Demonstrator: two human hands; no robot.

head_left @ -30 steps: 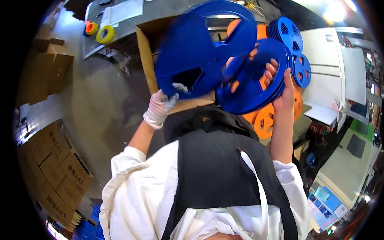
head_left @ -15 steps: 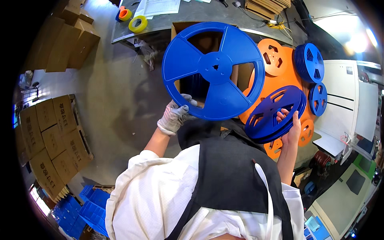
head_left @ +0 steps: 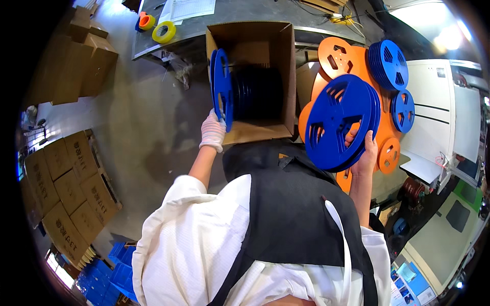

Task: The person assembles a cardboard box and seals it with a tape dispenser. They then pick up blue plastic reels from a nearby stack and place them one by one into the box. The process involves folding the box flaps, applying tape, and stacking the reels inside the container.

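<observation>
My left hand, in a white glove, grips the lower rim of a blue plastic reel. That reel stands upright, turned nearly edge-on, at the left wall of an open cardboard box. Inside the box, dark blue reels stand packed in a row, partly in shadow. My bare right hand holds a stack of several blue reels tilted toward me, fingers through an opening and thumb at the rim.
An orange rack with blue reels and orange discs stands behind the held stack. A grey table bearing yellow tape lies beyond the box. Stacked cartons and blue crates are at left.
The reel in my left hand has turned from face-on to nearly edge-on and moved left, uncovering the box. My right hand's stack has risen slightly and turned more face-on.
</observation>
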